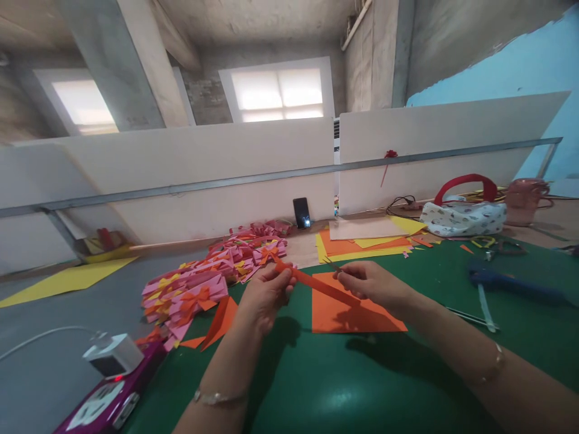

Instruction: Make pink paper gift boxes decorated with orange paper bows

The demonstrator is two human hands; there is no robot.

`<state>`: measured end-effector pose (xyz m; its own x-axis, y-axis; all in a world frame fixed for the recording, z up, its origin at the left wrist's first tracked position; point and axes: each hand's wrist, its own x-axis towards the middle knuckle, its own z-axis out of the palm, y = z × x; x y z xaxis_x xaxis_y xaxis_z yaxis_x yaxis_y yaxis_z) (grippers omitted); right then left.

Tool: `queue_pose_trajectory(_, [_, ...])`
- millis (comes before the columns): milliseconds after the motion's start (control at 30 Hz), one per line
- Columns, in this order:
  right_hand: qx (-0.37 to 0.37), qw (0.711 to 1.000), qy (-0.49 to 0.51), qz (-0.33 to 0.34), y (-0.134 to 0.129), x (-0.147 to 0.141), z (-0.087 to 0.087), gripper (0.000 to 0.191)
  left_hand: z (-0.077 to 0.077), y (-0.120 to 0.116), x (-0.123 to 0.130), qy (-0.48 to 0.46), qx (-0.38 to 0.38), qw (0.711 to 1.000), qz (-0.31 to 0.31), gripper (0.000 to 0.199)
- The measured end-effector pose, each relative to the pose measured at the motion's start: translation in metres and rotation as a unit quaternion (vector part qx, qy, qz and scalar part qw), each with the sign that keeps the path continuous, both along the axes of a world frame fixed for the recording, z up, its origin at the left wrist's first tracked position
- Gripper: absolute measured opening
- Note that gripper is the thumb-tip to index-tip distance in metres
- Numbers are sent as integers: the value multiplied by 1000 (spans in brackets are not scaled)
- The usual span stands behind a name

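Note:
My left hand (272, 292) pinches an orange paper piece near the middle of the view, and a long orange strip (323, 287) runs from it toward the right. My right hand (368, 281) is closed on small scissors (333, 264), their tips pointing up and left above the strip. Below the strip, an orange sheet (362, 322) lies on the green mat (335, 386). Left of my left hand is a large heap of pink, orange and yellow paper bows (210, 286). A folded orange piece (221, 322) lies beside my left wrist.
Behind the mat are a phone (302, 213), stacked coloured sheets (371, 248) and a white pouch with a red handle (464, 218). A blue glue gun (515, 284) lies at right. A purple power strip (113, 392) with a white charger (114, 355) sits at lower left.

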<state>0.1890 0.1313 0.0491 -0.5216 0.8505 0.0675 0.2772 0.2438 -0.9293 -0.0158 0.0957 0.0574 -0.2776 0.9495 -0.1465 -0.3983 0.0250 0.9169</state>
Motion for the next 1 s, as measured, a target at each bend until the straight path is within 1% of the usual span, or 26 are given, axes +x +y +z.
queue_pose_trajectory(67, [21,1000,4,-10,1,-1,-1,36,-2,-2,5,20,-20,999,-38,13])
queue_pose_trajectory(133, [47,999,-3,-3,1,-3,-3,36,-5,-3,11,35,-34,997,-65,13])
queue_pose_trajectory(200, [64,998,-5,17,0,-7,-6,35,-7,-4,15,50,-40,994,-85,11])
queue_pose_trajectory(300, [59,997,10,54,-3,-14,-10,36,-9,-5,19,68,-39,991,-112,4])
queue_pose_trajectory(400, [51,997,8,61,-7,-18,-13,37,-10,-5,21,73,-39,990,-115,4])
queue_pose_trajectory(500, [49,998,0,43,-10,-19,-13,38,-10,-5,23,68,-42,990,-117,5])
queue_pose_trajectory(667, [62,997,21,28,-14,-22,-16,41,-11,-5,25,59,-37,990,-121,3])
queue_pose_trajectory(733, [86,996,16,18,-14,-23,-19,41,-11,-5,26,62,-36,991,-116,5])
queue_pose_trajectory(833, [133,991,-23,3,-13,-23,-21,38,-10,-6,26,68,-35,990,-120,5])
queue_pose_trajectory(1000, [207,974,-94,-13,-11,-22,-19,34,-11,-6,27,70,-23,989,-132,2])
